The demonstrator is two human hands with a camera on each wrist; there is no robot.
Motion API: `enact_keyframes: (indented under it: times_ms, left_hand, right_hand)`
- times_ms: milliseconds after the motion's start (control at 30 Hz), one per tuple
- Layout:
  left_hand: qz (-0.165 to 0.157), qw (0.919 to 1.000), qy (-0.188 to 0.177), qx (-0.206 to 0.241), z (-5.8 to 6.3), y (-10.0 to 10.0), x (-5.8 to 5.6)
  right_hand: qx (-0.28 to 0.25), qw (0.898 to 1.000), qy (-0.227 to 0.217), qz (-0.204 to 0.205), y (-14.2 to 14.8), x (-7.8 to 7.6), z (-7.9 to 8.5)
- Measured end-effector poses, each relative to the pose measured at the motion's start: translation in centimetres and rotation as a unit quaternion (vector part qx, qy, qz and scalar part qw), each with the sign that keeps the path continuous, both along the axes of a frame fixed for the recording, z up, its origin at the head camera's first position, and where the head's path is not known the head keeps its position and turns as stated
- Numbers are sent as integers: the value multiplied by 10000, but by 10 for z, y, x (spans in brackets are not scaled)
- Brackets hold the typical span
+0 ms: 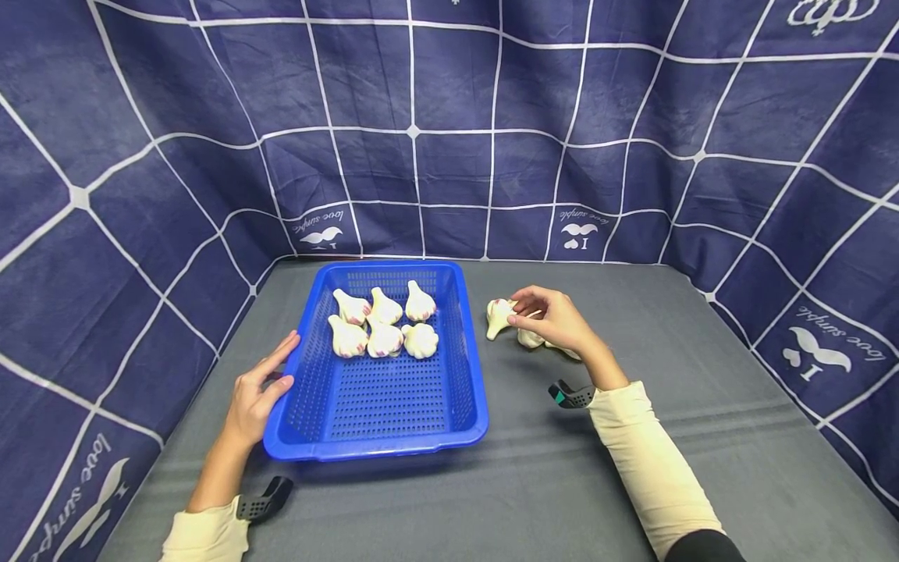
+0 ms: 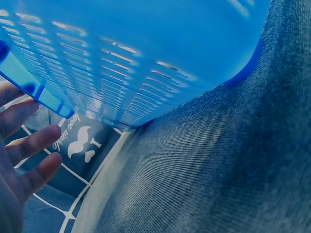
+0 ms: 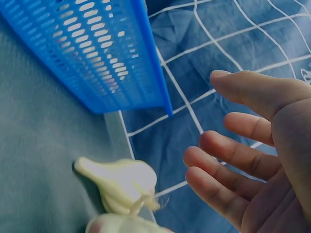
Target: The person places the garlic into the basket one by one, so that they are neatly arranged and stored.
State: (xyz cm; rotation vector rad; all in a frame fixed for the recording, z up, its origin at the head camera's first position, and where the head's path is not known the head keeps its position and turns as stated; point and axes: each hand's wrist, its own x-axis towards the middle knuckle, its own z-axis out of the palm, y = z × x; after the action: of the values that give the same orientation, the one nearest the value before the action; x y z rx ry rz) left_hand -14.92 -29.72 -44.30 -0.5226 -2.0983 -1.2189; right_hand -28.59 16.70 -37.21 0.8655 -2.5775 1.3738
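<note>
A blue plastic basket (image 1: 407,449) with perforated walls stands left of centre in the head view. Inside it, toward the far end, sit several white garlic bulbs (image 1: 420,341) with purplish streaks. My left hand (image 1: 253,398) rests on the basket's left rim, fingers extended, thumb on the edge. Right of the basket, my right hand (image 1: 558,316) hovers over loose garlic on the table. One loose bulb (image 1: 499,318) lies by its fingertips; others are partly hidden beneath the hand. In the right wrist view, the fingers (image 3: 214,189) are loosely bent around nothing, apart from the garlic bulb (image 3: 124,182).
Dark grey cloth covers the table (image 1: 534,484). Behind and at both sides hangs a navy curtain (image 1: 449,172) with white grid lines. A black wrist device (image 1: 265,499) sits at the left wrist, and another device (image 1: 572,395) at the right.
</note>
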Motion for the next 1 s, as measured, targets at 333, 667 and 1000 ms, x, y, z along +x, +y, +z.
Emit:
enact_keyframes:
  times_ms: [333, 667, 1000]
  left_hand:
    - [21, 10000, 56, -19, -1, -1, 0]
    - [-5, 10000, 86, -19, -1, 0, -1]
    - [4, 10000, 74, -35, -1, -1, 0]
  right_hand:
    - [143, 9996, 138, -198, 16, 18, 12]
    - [284, 9987, 112, -404, 59, -1, -23]
    - [446, 9962, 128, -734, 84, 4, -31]
